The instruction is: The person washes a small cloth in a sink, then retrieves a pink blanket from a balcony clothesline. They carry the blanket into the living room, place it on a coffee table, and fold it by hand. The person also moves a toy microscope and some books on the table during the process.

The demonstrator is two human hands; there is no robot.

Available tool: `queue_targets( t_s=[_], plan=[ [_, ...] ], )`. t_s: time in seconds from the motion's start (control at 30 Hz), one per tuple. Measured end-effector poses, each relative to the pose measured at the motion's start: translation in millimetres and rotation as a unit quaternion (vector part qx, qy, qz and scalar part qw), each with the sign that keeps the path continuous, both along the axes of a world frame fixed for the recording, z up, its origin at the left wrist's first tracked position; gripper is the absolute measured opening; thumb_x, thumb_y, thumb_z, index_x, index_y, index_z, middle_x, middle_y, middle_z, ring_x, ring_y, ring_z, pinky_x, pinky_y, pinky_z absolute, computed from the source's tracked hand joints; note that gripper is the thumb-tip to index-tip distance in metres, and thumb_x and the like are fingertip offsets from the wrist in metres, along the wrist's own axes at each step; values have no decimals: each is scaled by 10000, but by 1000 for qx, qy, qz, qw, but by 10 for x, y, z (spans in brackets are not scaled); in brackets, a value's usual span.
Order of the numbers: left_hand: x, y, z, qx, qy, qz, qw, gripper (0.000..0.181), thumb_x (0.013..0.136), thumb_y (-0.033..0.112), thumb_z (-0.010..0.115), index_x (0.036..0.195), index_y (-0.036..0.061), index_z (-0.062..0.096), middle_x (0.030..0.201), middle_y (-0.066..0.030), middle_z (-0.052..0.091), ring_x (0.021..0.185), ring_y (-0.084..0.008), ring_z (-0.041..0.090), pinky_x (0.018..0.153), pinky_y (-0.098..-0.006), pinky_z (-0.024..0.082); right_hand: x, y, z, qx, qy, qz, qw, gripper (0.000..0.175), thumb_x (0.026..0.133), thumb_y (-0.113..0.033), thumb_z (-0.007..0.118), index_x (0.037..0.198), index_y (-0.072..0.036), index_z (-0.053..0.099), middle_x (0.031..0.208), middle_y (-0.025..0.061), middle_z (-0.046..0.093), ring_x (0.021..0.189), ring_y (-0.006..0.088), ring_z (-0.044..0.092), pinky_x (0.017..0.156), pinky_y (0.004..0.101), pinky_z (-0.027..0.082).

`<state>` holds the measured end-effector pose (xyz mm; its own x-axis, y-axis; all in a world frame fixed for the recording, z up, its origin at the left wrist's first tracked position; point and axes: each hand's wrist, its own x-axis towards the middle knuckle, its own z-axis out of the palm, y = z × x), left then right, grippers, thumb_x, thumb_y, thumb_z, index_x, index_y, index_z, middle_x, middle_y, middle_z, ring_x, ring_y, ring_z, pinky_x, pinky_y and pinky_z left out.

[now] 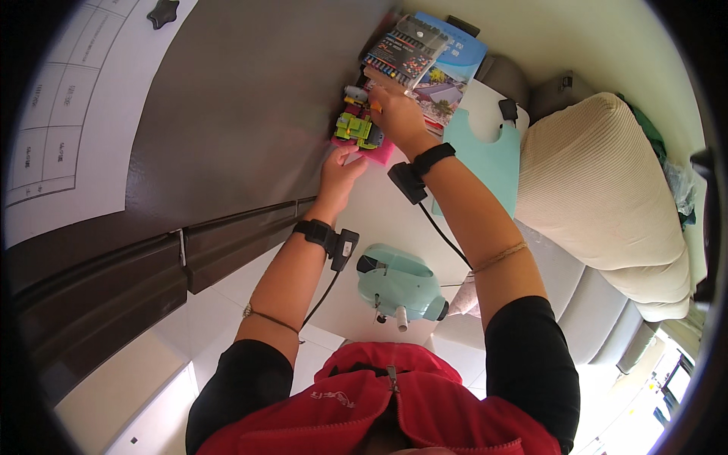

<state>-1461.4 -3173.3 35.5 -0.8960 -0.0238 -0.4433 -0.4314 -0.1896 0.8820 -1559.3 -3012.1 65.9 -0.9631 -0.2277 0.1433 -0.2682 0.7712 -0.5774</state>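
Near the top centre, a lime-green toy of building bricks [354, 128] stands on a pink sheet or pad [378, 154] at the edge of the dark tabletop. My left hand [340, 173] is just below it, thumb and forefinger apart, the fingertips close to its lower edge. My right hand [398, 114] is at the toy's right side, its fingers curled near a small orange piece; whether they grip it cannot be told. Beyond that hand lies a clear case of coloured pens [406, 51] on a blue picture book [459, 71].
A printed sheet [114, 74] and a black star-shaped object [163, 13] lie on the dark table [239, 114]. Brown drawer fronts [239, 244] run below its edge. A mint-green appliance [398, 284] stands beneath my forearms. A beige cushion [597, 182] rests at the right.
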Motion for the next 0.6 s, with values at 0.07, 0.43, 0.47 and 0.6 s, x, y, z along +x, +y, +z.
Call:
queue_targets(
  t_s=[0.07, 0.43, 0.47, 0.6],
  plan=[
    [-23, 12, 18, 21, 12, 4, 1000, 401, 816, -2, 645, 1169, -62, 464, 1114, -112, 502, 1030, -202, 558, 931, -329, 492, 11, 30, 1, -3, -10, 22, 1000, 174, 764, -107, 630, 934, -119, 599, 867, 123, 648, 801, 338, 638, 681, 439, 514],
    [38, -67, -47, 125, 4, 4, 992, 393, 815, -16, 642, 1155, -52, 448, 1144, -127, 468, 1055, -230, 549, 963, -362, 487, 221, 290, 156, -121, -20, -5, 992, 282, 809, -146, 629, 1089, -133, 610, 883, 156, 662, 801, 328, 644, 710, 418, 506],
    [69, -103, -50, 114, 5, -10, 993, 365, 828, -11, 630, 1147, -49, 456, 1115, -124, 490, 1046, -236, 560, 965, -366, 483, 297, 413, 188, -153, -1, -8, 988, 319, 819, -145, 641, 1133, -117, 594, 935, 148, 661, 816, 299, 644, 717, 387, 508],
    [225, -291, -15, 33, -40, -65, 997, 309, 851, 24, 613, 1120, -35, 474, 1118, -130, 528, 1037, -229, 576, 956, -355, 481, 749, 1033, 225, -255, -19, -61, 965, 332, 817, -72, 603, 1148, -75, 589, 1084, 166, 641, 906, 325, 639, 796, 371, 512]
  ],
)
